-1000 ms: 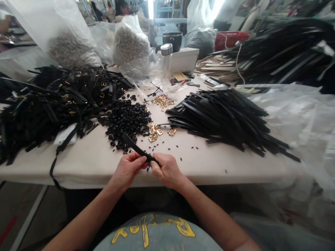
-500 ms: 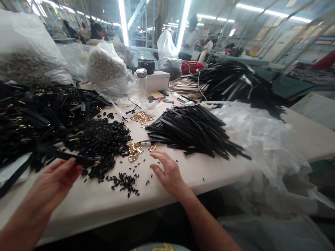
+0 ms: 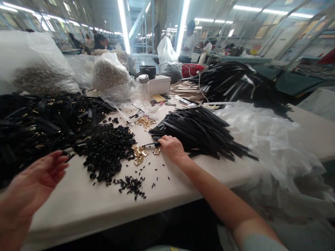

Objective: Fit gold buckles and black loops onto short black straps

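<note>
My right hand (image 3: 171, 148) pinches a thin black strap (image 3: 151, 143) that sticks out at the left side of a heap of black straps (image 3: 193, 130). Just below those fingertips lies a gold buckle (image 3: 156, 150), with more gold buckles (image 3: 138, 158) to its left. At the left, my left hand (image 3: 39, 183) hovers by the pile of black straps fitted with gold buckles (image 3: 47, 118). Its fingers are loosely bent and apart, with no strap in its grasp. Between the hands are a mound of small black loops (image 3: 110, 150) and a scatter of tiny black pieces (image 3: 132, 186).
Plastic bags of small parts (image 3: 111, 75) stand at the back left. A lidded clear bottle (image 3: 143, 87), a white box (image 3: 158, 84) and a red basket (image 3: 192, 69) stand behind. Crumpled plastic sheeting (image 3: 269, 139) hangs over the table's right front edge. People work in the background.
My left hand has let go of the buckled strap at the left pile and drawn back left. My right hand has moved forward to the strap heap and taken a strap end.
</note>
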Tool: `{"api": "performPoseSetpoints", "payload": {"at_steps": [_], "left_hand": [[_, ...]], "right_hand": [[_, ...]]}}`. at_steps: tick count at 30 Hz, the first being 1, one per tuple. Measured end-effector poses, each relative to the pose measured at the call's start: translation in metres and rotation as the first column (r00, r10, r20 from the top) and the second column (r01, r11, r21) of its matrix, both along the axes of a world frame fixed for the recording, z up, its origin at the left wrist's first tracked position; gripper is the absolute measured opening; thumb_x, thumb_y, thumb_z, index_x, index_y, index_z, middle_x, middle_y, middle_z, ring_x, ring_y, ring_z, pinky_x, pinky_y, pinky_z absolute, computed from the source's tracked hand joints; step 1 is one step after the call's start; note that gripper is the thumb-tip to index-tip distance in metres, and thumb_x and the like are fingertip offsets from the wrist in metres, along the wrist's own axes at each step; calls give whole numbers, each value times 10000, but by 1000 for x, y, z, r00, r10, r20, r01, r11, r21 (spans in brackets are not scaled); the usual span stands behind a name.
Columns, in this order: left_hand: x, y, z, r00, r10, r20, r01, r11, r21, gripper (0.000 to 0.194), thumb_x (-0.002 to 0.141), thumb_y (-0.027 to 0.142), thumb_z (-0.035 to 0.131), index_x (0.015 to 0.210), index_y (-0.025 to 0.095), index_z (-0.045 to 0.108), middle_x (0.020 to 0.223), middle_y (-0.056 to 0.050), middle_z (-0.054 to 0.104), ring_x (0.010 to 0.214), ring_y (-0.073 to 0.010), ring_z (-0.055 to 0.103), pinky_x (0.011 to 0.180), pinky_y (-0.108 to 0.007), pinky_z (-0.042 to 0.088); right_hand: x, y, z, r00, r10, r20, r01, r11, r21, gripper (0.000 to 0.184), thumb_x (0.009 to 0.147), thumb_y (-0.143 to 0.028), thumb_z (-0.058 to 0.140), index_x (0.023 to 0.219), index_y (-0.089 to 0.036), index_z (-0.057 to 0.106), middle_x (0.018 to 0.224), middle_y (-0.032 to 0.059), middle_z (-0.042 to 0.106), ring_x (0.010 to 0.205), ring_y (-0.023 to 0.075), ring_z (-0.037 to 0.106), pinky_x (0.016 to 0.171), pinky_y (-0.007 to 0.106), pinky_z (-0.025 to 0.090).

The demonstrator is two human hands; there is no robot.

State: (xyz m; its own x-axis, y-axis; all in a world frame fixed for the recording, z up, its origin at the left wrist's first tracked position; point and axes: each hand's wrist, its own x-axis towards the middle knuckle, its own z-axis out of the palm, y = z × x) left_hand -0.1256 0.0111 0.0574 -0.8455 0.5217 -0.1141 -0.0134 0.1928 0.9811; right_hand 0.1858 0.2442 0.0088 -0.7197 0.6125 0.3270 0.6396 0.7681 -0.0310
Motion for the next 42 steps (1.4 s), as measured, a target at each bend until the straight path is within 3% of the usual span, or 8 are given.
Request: {"api": "performPoseSetpoints", "payload": {"at_steps": [4, 10, 14, 16, 20, 25, 33, 42], "left_hand": [[56, -9, -26, 925, -203, 322, 174, 978, 116, 560, 458, 404, 937, 919, 168, 725, 819, -16, 764, 667, -134, 673, 582, -186, 555], [118, 3, -37, 818, -363, 447, 304, 931, 200, 638, 570, 451, 907, 1068, 131, 670, 805, -84, 755, 629, -134, 681, 555, -180, 531], [136, 7, -33, 758, -416, 502, 330, 909, 254, 658, 614, 509, 871, 1104, 132, 643, 816, -97, 757, 646, -146, 694, 576, -195, 541], [140, 6, -32, 769, -409, 491, 330, 912, 243, 593, 598, 490, 886, 1010, 127, 661, 766, -85, 751, 617, -139, 686, 563, -186, 535], [142, -5, -34, 829, -393, 398, 355, 920, 168, 451, 633, 430, 879, 884, 125, 661, 725, -74, 744, 620, -148, 694, 575, -188, 542], [150, -18, -29, 831, -406, 381, 383, 913, 138, 473, 720, 416, 811, 1056, 132, 635, 778, -91, 755, 683, -190, 723, 601, -225, 561], [167, -22, -25, 792, -490, 364, 480, 868, 125, 585, 786, 373, 751, 1287, 143, 555, 776, -58, 732, 691, -168, 697, 609, -220, 543], [173, -26, -27, 818, -510, 268, 516, 855, 51, 589, 817, 395, 711, 1346, 184, 561, 659, 23, 631, 640, -136, 620, 675, -231, 538]], "right_hand": [[-4, 12, -7, 999, 16, -31, -15, 1000, 19, 117, 888, -155, 647, 789, -152, 709, 904, 97, 720, 830, 221, 632, 721, 324, 407], [9, -4, -5, 969, 137, -204, -129, 990, 56, 168, 985, -219, 549, 1034, -192, 708, 995, 48, 751, 880, 168, 652, 867, 294, 437], [10, -50, 0, 829, 408, -383, -357, 913, 200, 213, 987, -176, 531, 1121, -229, 689, 1037, 26, 751, 924, 150, 664, 992, 326, 422], [9, -76, 0, 798, 437, -415, -386, 900, 203, 224, 985, -166, 527, 1126, -231, 687, 1024, 22, 751, 919, 148, 664, 1008, 339, 421], [13, -116, -1, 789, 371, -490, -361, 925, 120, 190, 975, -192, 555, 1111, -199, 687, 1001, 38, 750, 872, 165, 662, 952, 345, 457], [22, -141, 3, 785, 226, -576, -331, 940, -83, 204, 963, -290, 590, 1088, -159, 685, 951, 79, 741, 846, 196, 660, 804, 330, 509], [21, -161, 8, 691, 77, -718, -480, 793, -376, 225, 935, -326, 630, 1081, -169, 697, 902, 66, 723, 790, 165, 674, 724, 267, 547], [18, -165, 3, 697, 40, -716, -474, 776, -417, 199, 909, -314, 659, 1042, -181, 723, 830, 44, 699, 698, 143, 632, 644, 246, 512]]}}
